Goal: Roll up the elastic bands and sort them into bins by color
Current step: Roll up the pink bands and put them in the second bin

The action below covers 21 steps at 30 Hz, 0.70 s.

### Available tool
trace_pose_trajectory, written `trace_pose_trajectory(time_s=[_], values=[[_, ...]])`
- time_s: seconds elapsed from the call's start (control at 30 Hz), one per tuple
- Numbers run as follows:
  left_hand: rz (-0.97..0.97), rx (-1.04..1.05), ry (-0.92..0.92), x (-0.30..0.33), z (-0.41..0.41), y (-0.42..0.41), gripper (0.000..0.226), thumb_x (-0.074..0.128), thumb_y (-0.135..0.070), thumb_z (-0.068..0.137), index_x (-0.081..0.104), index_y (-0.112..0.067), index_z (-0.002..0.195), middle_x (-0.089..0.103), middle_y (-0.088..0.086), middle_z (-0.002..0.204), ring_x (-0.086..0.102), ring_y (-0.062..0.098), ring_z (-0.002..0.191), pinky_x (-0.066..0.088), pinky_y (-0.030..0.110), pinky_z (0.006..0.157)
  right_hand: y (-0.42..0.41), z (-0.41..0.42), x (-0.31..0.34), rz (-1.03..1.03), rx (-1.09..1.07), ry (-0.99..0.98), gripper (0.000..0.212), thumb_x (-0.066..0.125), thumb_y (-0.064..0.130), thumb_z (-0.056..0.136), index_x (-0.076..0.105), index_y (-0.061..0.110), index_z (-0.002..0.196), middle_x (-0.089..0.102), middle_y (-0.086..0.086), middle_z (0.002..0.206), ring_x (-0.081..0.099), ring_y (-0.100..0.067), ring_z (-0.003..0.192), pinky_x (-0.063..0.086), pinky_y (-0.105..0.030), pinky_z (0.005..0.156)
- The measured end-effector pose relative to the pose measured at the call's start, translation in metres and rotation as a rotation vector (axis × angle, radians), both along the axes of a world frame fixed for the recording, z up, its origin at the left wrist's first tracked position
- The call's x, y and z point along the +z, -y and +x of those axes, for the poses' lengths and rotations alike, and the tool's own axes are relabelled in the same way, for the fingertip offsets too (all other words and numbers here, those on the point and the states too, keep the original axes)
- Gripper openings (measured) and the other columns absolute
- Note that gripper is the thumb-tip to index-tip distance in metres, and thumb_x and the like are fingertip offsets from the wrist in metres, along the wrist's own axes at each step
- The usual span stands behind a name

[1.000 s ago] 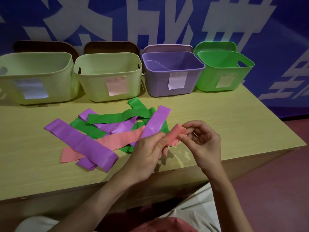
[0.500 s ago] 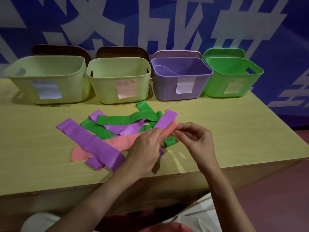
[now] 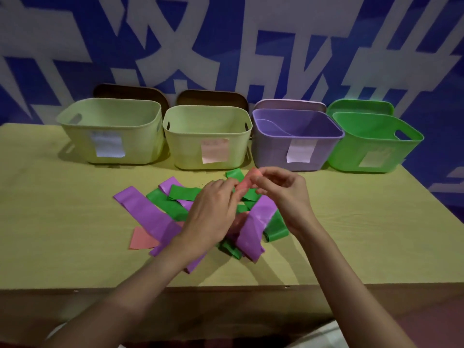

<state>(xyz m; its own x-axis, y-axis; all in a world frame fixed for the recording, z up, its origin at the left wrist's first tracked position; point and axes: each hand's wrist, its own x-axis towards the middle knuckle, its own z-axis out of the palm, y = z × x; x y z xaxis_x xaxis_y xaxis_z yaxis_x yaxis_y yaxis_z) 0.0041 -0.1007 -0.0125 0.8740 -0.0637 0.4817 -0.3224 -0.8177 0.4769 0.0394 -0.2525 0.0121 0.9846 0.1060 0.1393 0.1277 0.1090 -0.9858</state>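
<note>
A: You've got the pink elastic band [image 3: 244, 183] pinched at its far end between your left hand [image 3: 213, 212] and your right hand [image 3: 283, 194], fingers of both curled round the small roll forming there, lifted above the middle of the pile.

B: How do I roll it well?

A: I'd keep the edges lined up as you turn it, and draw the loose length out from under the others gently, since I think a tug would drag the pile along.

B: Where's the rest of it?

A: It runs back under your left hand; its near end [image 3: 141, 241] lies flat on the tabletop [image 3: 364, 234] at the left of the pile, tucked partly beneath a purple band [image 3: 148, 217]. It looks thin, matte and floppy.

B: And around it?

A: Green bands [image 3: 276, 229] and another purple band [image 3: 256, 229] cross each other under your hands. Far across the tabletop stand four bins: two pale yellow-green ones, the right one [image 3: 208, 151] carrying a pinkish label [image 3: 215, 151], then a purple bin [image 3: 273, 154] and a green bin [image 3: 351, 156].
</note>
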Motion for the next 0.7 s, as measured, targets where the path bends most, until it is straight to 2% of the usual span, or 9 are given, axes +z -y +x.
trace_pose_trajectory(time_s=[0.07, 0.1, 0.2, 0.37, 0.43, 0.5, 0.57, 0.63, 0.7], values=[[-0.345, -0.007, -0.143, 0.008, 0.012, -0.008, 0.025, 0.063, -0.033, 0.088, 0.061, -0.014, 0.104, 0.065, -0.002, 0.09, 0.06, 0.014, 0.083, 0.046, 0.027, 0.071, -0.001, 0.011, 0.007, -0.078, 0.065, 0.075, 0.011, 0.069, -0.004, 0.081, 0.069, -0.004, 0.092, 0.068, -0.014, 0.078, 0.063, -0.013, 0.071, 0.052, -0.02, 0.068], [-0.453, -0.041, -0.198, 0.013, 0.018, -0.012, 0.03, 0.069, -0.03, 0.084, 0.061, -0.014, 0.108, 0.066, -0.003, 0.096, 0.061, 0.012, 0.086, 0.048, 0.025, 0.071, -0.001, 0.016, 0.011, -0.118, 0.108, 0.107, 0.014, 0.069, -0.005, 0.081, 0.068, -0.006, 0.095, 0.067, -0.016, 0.081, 0.062, -0.015, 0.074, 0.052, -0.021, 0.07], [-0.58, -0.175, -0.251, 0.021, 0.035, -0.024, 0.037, 0.076, -0.014, 0.078, 0.062, -0.012, 0.113, 0.067, -0.002, 0.105, 0.063, 0.009, 0.093, 0.05, 0.025, 0.073, -0.001, 0.03, 0.02, -0.193, 0.202, 0.168, 0.016, 0.069, -0.005, 0.081, 0.067, -0.007, 0.096, 0.066, -0.014, 0.082, 0.061, -0.013, 0.077, 0.051, -0.02, 0.073], [-0.557, -0.227, -0.219, 0.028, 0.059, -0.039, 0.026, 0.078, -0.012, 0.076, 0.07, -0.013, 0.1, 0.072, -0.003, 0.092, 0.068, 0.01, 0.087, 0.053, 0.029, 0.08, -0.008, 0.055, 0.026, -0.259, 0.229, 0.217, 0.011, 0.071, -0.002, 0.081, 0.069, -0.001, 0.092, 0.068, -0.009, 0.081, 0.064, -0.012, 0.077, 0.052, -0.022, 0.076], [-0.534, -0.208, -0.175, 0.033, 0.071, -0.043, 0.029, 0.079, -0.028, 0.072, 0.071, -0.013, 0.095, 0.073, -0.002, 0.088, 0.069, 0.012, 0.083, 0.054, 0.032, 0.079, -0.014, 0.069, 0.029, -0.297, 0.188, 0.23, 0.01, 0.072, 0.0, 0.081, 0.07, 0.001, 0.091, 0.069, -0.012, 0.079, 0.063, -0.01, 0.072, 0.051, -0.02, 0.069], [-0.51, -0.195, -0.16, 0.042, 0.086, -0.047, 0.037, 0.077, -0.043, 0.068, 0.072, -0.016, 0.092, 0.073, -0.003, 0.084, 0.069, 0.013, 0.08, 0.056, 0.033, 0.077, -0.02, 0.085, 0.035, -0.341, 0.144, 0.255, 0.012, 0.074, 0.004, 0.081, 0.072, 0.0, 0.091, 0.07, -0.021, 0.08, 0.061, -0.013, 0.071, 0.049, -0.025, 0.067], [-0.469, -0.187, -0.166, 0.051, 0.104, -0.054, 0.028, 0.08, -0.037, 0.07, 0.073, -0.019, 0.091, 0.073, -0.004, 0.081, 0.069, 0.012, 0.078, 0.057, 0.04, 0.078, -0.027, 0.099, 0.044, -0.365, 0.116, 0.267, 0.012, 0.075, 0.006, 0.081, 0.073, 0.0, 0.091, 0.071, -0.021, 0.084, 0.062, -0.015, 0.075, 0.051, -0.028, 0.071], [-0.435, -0.169, -0.168, 0.06, 0.122, -0.062, 0.028, 0.081, -0.033, 0.072, 0.072, -0.017, 0.093, 0.074, -0.003, 0.078, 0.071, 0.012, 0.077, 0.057, 0.043, 0.079, -0.033, 0.113, 0.052, -0.372, 0.115, 0.27, 0.006, 0.074, 0.007, 0.082, 0.073, 0.005, 0.087, 0.071, -0.011, 0.078, 0.064, -0.012, 0.074, 0.052, -0.024, 0.072], [-0.4, -0.149, -0.17, 0.07, 0.139, -0.068, 0.031, 0.081, -0.033, 0.071, 0.071, -0.015, 0.094, 0.074, -0.002, 0.077, 0.071, 0.012, 0.077, 0.057, 0.044, 0.08, -0.039, 0.128, 0.057, -0.394, 0.107, 0.277, 0.003, 0.075, 0.011, 0.082, 0.073, 0.013, 0.084, 0.072, -0.006, 0.076, 0.066, -0.014, 0.074, 0.054, -0.028, 0.073]])
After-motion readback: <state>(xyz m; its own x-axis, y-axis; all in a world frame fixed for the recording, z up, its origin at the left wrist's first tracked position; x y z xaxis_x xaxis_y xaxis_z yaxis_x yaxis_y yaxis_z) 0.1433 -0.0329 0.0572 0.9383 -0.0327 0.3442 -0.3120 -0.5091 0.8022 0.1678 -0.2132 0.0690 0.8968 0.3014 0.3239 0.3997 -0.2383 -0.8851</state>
